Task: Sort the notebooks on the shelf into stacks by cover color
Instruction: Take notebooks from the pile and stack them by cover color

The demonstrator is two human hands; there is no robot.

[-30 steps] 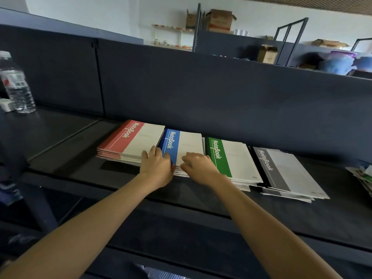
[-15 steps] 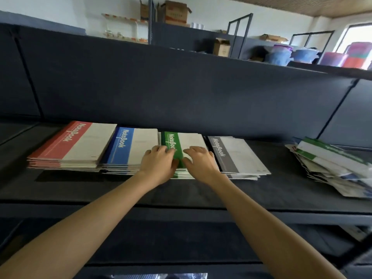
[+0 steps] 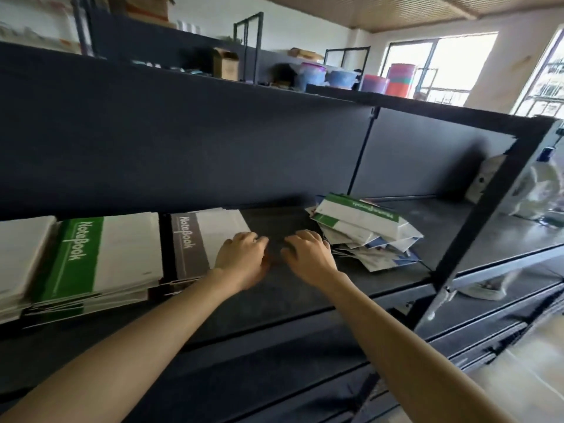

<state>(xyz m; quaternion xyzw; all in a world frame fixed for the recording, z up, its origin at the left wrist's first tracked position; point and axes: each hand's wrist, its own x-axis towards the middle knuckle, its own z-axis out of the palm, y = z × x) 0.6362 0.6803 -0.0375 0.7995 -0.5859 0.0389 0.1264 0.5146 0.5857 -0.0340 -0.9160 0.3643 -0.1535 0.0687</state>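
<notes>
My left hand (image 3: pixel 241 257) rests loosely on the right edge of the grey stack (image 3: pixel 195 242), squaring it I think, while my empty, relaxed right hand (image 3: pixel 308 254) hovers over the shelf (image 3: pixel 290 288) beside the unsorted pile (image 3: pixel 363 233).

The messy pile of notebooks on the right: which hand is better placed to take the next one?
Probably the right hand: it is beside the messy pile, while the left hand is at the grey stack, farther away.
</notes>
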